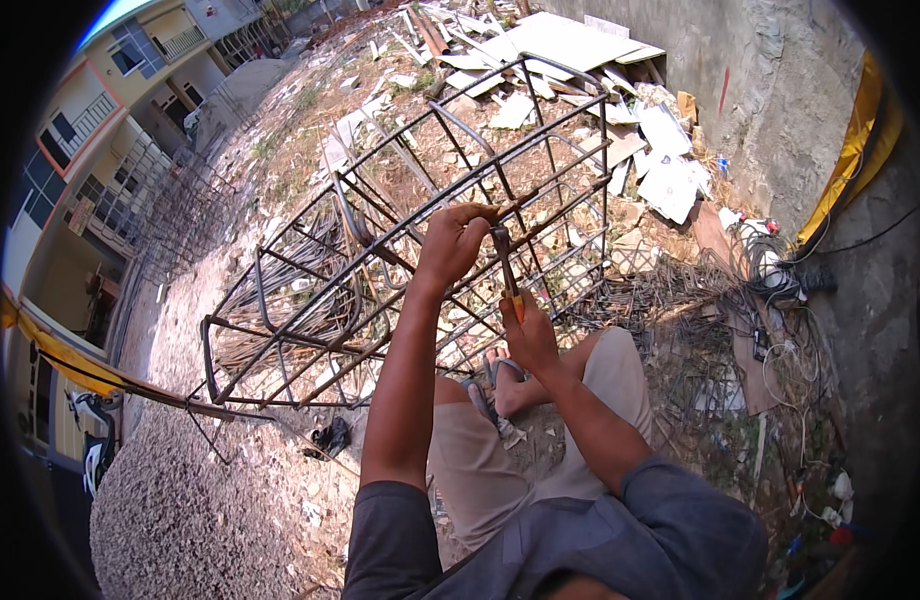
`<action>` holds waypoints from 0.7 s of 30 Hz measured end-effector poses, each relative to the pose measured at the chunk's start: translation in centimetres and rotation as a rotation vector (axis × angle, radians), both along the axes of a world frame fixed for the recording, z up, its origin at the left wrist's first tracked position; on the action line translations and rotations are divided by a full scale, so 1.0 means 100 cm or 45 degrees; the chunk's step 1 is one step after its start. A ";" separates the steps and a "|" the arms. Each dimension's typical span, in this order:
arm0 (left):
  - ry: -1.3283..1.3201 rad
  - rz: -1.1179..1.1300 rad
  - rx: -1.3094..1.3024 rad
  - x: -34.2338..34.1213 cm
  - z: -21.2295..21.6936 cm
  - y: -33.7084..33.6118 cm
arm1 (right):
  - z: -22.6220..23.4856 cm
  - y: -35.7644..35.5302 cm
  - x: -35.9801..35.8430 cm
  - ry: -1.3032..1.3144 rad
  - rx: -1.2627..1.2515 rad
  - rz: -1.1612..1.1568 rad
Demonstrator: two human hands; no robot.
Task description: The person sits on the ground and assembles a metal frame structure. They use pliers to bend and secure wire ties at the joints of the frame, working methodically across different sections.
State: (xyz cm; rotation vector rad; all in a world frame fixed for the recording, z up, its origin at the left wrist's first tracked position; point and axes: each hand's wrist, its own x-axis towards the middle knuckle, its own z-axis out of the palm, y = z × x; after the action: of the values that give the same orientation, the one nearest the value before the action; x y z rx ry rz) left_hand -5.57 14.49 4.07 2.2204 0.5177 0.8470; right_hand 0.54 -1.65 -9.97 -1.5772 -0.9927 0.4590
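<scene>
Head view: the right hand (530,335) is gripping orange-handled pincers (506,262), whose metal head is resting beside the curled left hand (452,243) at the steel cage (495,160); whether that left hand is pinching anything, I cannot tell. The cage is extending before the person's knees (620,362). Hazard — the fingers are sitting so near the tool's head that a slip could nip them. Materials: slim, dark rods (548,129) and bent, squarish hoops (606,180) are forming a long box — flat, broken white boards (550,45) are littering rough ground beyond.
</scene>
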 end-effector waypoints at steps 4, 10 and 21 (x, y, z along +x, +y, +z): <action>-0.047 0.013 0.009 0.000 -0.004 0.000 | -0.004 -0.001 -0.004 0.079 0.061 -0.009; -0.004 0.078 0.194 0.002 -0.005 -0.005 | -0.042 -0.036 -0.011 0.255 -0.141 0.144; -0.228 0.481 0.713 -0.021 -0.092 -0.123 | -0.226 -0.122 -0.045 0.597 -1.230 0.572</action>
State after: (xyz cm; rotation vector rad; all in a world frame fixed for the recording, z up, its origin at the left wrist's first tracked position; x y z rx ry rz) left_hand -7.67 2.16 -5.13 2.5423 0.6889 1.5269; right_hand -3.92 -13.81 -32.58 -1.9055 -0.7735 1.7316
